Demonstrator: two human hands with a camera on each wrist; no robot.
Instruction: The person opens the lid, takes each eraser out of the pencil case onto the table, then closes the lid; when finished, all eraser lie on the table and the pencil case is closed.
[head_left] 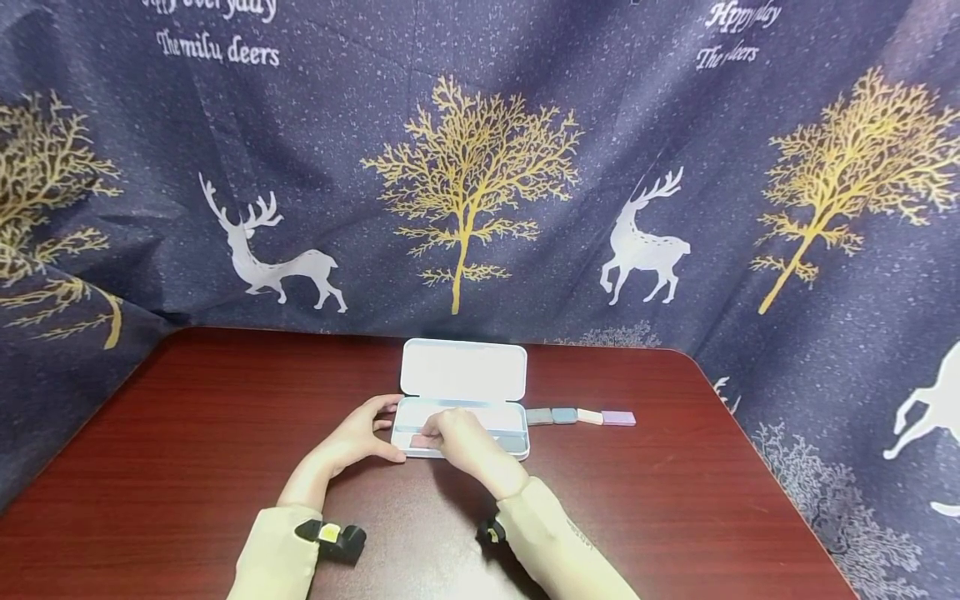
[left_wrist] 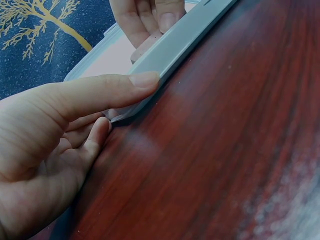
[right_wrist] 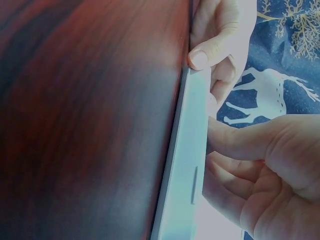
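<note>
A pale blue-white hinged case [head_left: 522, 452] lies on the table with its lid [head_left: 463, 371] raised at the back. My left hand [head_left: 358, 433] holds the case's left end, thumb against the front edge and fingers around the side. In the left wrist view, that thumb [left_wrist: 145, 80] presses on the case's front wall. Over the front compartment, my right hand [head_left: 461, 433] pinches a small pinkish block [head_left: 421, 441], partly covered by the fingers. A grey block [head_left: 513, 443] lies in the right part of the same compartment. In the right wrist view, the case wall hides the right fingertips.
To the case's right, a row of small blocks runs along the table: a grey one [head_left: 539, 416], a blue one [head_left: 565, 416], a cream one [head_left: 590, 417] and a purple one [head_left: 618, 418]. The reddish-brown table [head_left: 187, 433] ends at a dark patterned cloth [head_left: 360, 250].
</note>
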